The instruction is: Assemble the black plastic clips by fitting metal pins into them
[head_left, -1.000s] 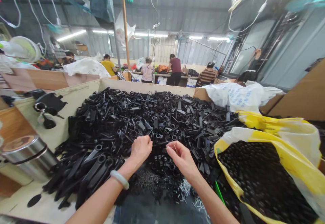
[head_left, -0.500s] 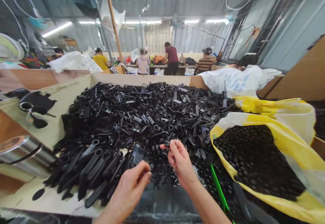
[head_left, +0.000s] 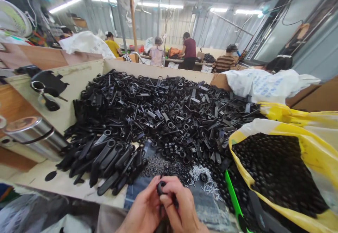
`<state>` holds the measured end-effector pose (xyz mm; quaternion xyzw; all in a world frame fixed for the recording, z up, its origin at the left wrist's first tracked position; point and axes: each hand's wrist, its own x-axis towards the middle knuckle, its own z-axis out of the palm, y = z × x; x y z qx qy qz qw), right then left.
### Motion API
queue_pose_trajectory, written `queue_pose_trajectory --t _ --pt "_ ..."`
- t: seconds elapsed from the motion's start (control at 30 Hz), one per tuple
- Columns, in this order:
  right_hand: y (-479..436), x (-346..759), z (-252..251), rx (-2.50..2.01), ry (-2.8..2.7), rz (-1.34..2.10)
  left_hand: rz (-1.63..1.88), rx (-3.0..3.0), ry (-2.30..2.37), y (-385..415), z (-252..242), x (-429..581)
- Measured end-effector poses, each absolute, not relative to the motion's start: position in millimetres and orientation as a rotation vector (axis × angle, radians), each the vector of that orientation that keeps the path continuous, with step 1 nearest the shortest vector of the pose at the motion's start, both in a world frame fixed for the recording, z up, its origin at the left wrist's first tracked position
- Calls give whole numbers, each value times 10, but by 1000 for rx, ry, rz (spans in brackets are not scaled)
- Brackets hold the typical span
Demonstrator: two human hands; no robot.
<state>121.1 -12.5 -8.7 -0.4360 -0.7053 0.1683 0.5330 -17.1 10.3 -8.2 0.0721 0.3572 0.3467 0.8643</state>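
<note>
Black plastic part (head_left: pixel 160 188), head view: both hands pinch it closed between the fingertips, left hand (head_left: pixel 144 212) from 9 o'clock, right hand (head_left: pixel 177 208) from 3. Ring end points to 12, its body seems to run toward 6 between the palms. Parts pile (head_left: pixel 158 113) lies beyond at 12.

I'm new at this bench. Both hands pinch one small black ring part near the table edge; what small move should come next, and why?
Probably finish seating the black ring part in that grip before reaching out: left hand and right hand both hold it, and the pale pins lie just beyond them.
</note>
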Motion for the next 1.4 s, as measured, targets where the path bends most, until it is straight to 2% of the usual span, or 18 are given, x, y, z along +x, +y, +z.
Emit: queue_pose_trajectory --t 0.2,0.37,0.5,0.77,1.4 --pt "-176 1132 -65 -1131 -1524 612 789 282 745 134 -43 -209" --pt "-168 1365 77 -1243 -1356 726 703 387 787 257 85 -291" --pt "-143 1547 101 -1335 -1455 759 644 453 775 191 187 -256" --pt "-192 1587 -12 -1268 -1633 642 583 526 870 100 327 -188" --pt "-271 1694 -49 -1163 -1862 388 446 784 933 35 232 -253"
